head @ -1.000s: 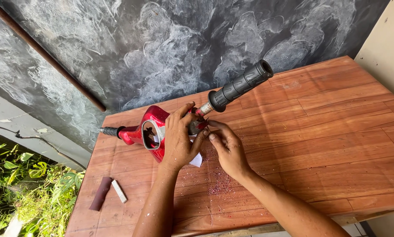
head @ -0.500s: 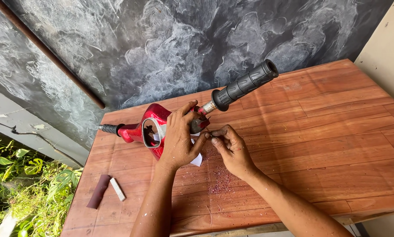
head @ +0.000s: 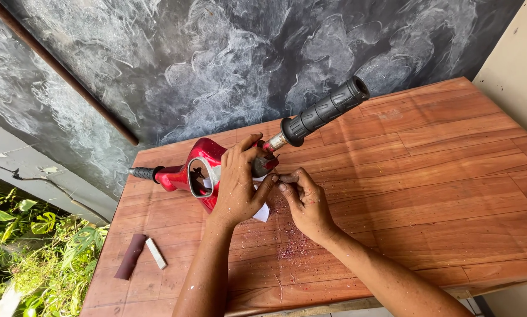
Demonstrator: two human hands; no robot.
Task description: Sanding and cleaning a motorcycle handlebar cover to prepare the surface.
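My left hand [head: 237, 185] reaches forward on a straight bare forearm, palm down, fingers curled over and thumb spread toward my right. My right hand [head: 303, 202] comes in from the lower right, wrist bent, fingertips [head: 287, 181] pinched together near that thumb.
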